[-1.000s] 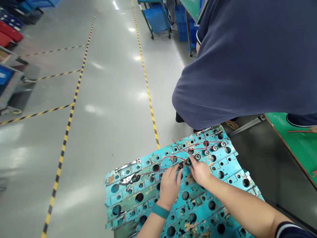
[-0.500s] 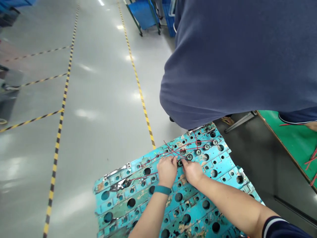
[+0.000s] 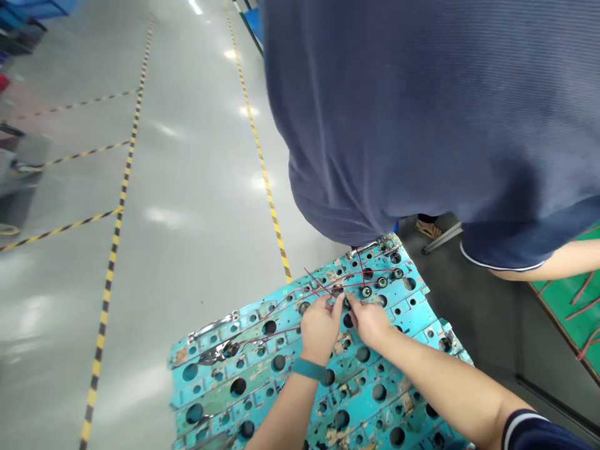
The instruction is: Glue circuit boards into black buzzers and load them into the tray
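Note:
My left hand point(image 3: 320, 328), with a teal band at the wrist, is closed, its thumb and fingertips at a small round black part point(image 3: 347, 302) with a red wire. From the other side, the fingertips of my right hand point(image 3: 372, 322) press against this same part, which they half cover. More round parts with pale centres, such as this one point(image 3: 366, 292), sit in a row to the right. Thin red wires point(image 3: 323, 289) run from the row across a worn turquoise board point(image 3: 262, 390) full of round holes.
A person in a dark blue shirt point(image 3: 398, 125) stands close beyond the board. That person's forearm point(image 3: 562, 255) reaches over a green table point(image 3: 562, 306) with red wires point(image 3: 582, 289). Yellow-black floor tape point(image 3: 120, 206) runs along the grey floor at left.
My hands have shifted from one round part to the neighbouring one on the right. The board sits slightly further left in view. The other person's body and arm have moved closer in.

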Demonstrator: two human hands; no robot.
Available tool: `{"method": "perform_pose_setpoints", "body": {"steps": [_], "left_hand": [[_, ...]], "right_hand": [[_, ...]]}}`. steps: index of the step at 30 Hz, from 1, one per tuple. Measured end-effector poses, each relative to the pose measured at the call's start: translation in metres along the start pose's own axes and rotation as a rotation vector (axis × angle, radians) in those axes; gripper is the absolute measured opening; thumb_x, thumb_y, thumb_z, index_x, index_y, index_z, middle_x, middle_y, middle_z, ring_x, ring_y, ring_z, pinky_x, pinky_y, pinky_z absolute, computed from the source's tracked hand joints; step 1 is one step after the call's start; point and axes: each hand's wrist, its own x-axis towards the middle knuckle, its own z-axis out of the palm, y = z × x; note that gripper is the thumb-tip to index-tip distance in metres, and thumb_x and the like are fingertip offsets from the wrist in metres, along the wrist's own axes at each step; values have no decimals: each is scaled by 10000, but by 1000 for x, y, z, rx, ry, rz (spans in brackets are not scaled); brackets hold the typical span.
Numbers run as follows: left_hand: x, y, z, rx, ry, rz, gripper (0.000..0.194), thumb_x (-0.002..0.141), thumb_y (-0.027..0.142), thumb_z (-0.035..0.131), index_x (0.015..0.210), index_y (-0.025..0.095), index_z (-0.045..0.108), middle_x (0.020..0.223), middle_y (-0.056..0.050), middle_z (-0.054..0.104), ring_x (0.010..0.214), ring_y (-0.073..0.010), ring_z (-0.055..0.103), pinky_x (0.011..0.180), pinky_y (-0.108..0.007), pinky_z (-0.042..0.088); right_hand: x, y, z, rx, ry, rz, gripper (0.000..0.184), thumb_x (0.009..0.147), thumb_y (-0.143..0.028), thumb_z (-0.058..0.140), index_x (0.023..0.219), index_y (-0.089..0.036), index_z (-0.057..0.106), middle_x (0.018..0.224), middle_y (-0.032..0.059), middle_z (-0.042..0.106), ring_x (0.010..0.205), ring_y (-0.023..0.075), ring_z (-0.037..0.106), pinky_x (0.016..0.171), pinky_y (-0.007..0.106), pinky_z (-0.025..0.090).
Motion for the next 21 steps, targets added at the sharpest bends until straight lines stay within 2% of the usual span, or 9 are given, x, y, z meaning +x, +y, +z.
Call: {"method": "perform_pose_setpoints", "body": {"steps": [5, 10, 12, 15, 17, 19, 21], "left_hand": [[18, 0, 13, 52, -48, -33, 436, 969, 446, 477, 961, 102, 745, 725, -109, 749, 717, -262, 721, 689, -329, 498], [19, 6, 18, 172, -51, -24, 416, 972, 422, 479, 964, 98, 740, 760, -147, 751, 749, -317, 724, 682, -373, 514], [19, 10, 17, 218, -43, 2, 428, 977, 409, 468, 1021, 68, 723, 812, -177, 752, 791, -342, 719, 711, -403, 526], [27, 11, 7, 271, -38, 110, 446, 991, 349, 426, 1193, 42, 679, 1050, -237, 732, 1016, -372, 681, 876, -464, 519], [38, 7, -5, 298, -66, 216, 413, 972, 252, 419, 1268, 113, 672, 1310, -237, 649, 1221, -380, 594, 988, -504, 475], [50, -1, -17, 321, -128, 317, 385, 915, 172, 458, 1190, 188, 727, 1483, -183, 550, 1364, -383, 490, 1050, -530, 440], [60, -10, -28, 345, -196, 393, 316, 864, 146, 507, 1034, 187, 770, 1518, -159, 532, 1418, -391, 438, 1091, -545, 414]], "right_hand": [[11, 4, 3, -24, -30, -18, 401, 1033, -245, 443, 1424, -188, 513, 1009, 120, 768, 882, 242, 747, 738, 314, 549], [11, 7, 6, -34, -53, -41, 323, 1062, -280, 451, 1338, -146, 550, 1002, 73, 742, 845, 204, 728, 767, 356, 582], [13, 9, 7, -36, -56, -55, 316, 1063, -295, 471, 1332, -153, 554, 1001, 54, 731, 838, 189, 720, 777, 365, 591], [15, 11, 9, -45, -59, -63, 304, 1055, -306, 505, 1307, -151, 574, 991, 50, 723, 833, 183, 714, 773, 367, 599], [17, 11, 10, -53, -60, -70, 296, 1047, -310, 526, 1287, -148, 587, 985, 49, 721, 830, 182, 713, 769, 367, 605], [18, 11, 12, -60, -58, -81, 317, 1045, -315, 534, 1313, -150, 576, 990, 51, 722, 830, 183, 716, 770, 371, 610], [18, 12, 14, -68, -56, -91, 361, 1045, -314, 535, 1367, -151, 544, 1002, 58, 726, 838, 189, 723, 775, 377, 614]]}}
